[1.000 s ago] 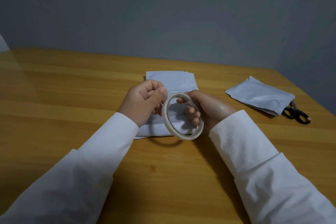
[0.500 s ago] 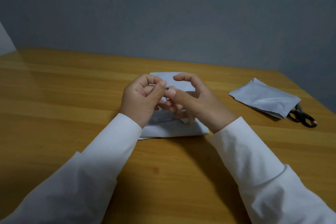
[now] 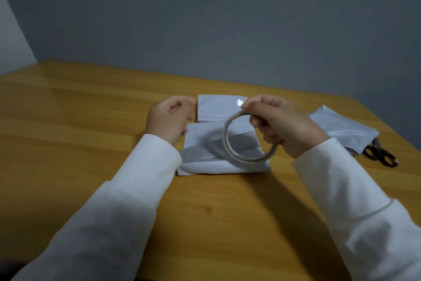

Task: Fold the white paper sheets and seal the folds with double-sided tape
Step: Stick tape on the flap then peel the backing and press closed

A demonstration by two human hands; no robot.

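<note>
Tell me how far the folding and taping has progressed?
Done, it seems: one folded sheet lies aside at the right, over the scissors. In hand: the right hand holds the tape roll above the middle sheet, which is partly folded; the left hand is curled beside it. Left: taping this fold shut.

A plain desk setting, most likely a home or small office workspace, though the dim light leaves the room type uncertain. A varnished wooden tabletop (image 3: pixel 91 121) with visible plank lines stands against a bare grey-blue wall (image 3: pixel 227 18), with a paler wall section (image 3: pixel 11 41) at the far left corner. Craft supplies point to paperwork rather than cooking or machine work: folded white paper (image 3: pixel 216 144) at centre, a second folded sheet (image 3: pixel 346 131) to the right, black-handled scissors (image 3: pixel 380 155) beside it, and a ring of tape (image 3: pixel 230 153).
</note>
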